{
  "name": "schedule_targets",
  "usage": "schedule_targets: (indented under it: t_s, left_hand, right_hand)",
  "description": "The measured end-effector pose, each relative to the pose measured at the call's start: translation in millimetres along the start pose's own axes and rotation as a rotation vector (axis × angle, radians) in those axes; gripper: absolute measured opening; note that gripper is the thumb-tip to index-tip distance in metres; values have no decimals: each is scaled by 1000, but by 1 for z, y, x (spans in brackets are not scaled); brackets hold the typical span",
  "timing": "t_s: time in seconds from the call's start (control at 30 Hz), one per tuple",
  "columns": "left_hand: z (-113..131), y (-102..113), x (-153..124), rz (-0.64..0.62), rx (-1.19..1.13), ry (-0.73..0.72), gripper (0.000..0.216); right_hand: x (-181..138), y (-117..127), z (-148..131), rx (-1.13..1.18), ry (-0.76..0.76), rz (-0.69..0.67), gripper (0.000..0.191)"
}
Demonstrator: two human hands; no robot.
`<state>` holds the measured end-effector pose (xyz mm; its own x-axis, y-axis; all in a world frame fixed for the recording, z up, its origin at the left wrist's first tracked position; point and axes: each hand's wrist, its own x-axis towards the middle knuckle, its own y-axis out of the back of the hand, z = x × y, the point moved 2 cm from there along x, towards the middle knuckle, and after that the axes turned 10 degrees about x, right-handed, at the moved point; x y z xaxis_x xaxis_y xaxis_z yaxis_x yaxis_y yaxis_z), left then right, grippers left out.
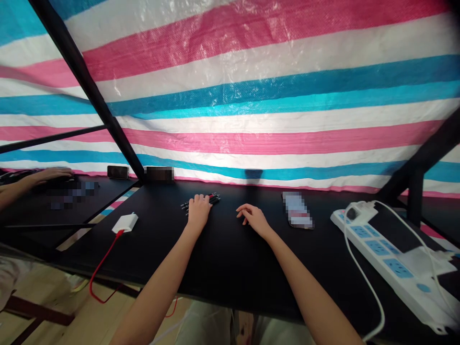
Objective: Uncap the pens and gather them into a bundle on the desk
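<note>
A bunch of several dark pens (215, 198), at least one with red on it, lies on the black tabletop (230, 258). My left hand (200, 210) is closed over the middle of the bunch, so only the pens' ends show on both sides. To its right, my right hand (253, 218) hovers just above or rests on the table; I cannot tell which. Its fingers are loosely bent and apart, with nothing in them. Beyond it on the right lies a phone (297, 210) with a lit, blurred screen.
A white power strip (377, 247) with plugs and white cables runs along the right. On the left is a white charger (125, 223) with a red cable. Black frame bars (89, 91) and a striped tarp (266, 139) stand behind. Another person's hand (53, 173) is at far left.
</note>
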<state>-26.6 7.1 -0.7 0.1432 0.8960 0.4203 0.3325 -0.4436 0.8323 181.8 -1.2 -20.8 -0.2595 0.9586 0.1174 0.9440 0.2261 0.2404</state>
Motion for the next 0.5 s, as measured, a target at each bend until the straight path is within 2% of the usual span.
schedule_targets:
  t_s: [0.27,0.37,0.5]
  left_hand:
    - [9,11,2,50,-10,-75,20]
    - [15,18,1,147,-103,-119,24]
    - [25,27,-4,280,-241,-206,27]
  right_hand:
    - [1,-1,0,-11,6,-20,23]
    - [1,-1,-2,10,-2,-15,23]
    - [2,-4,-5,156,3,-70,36]
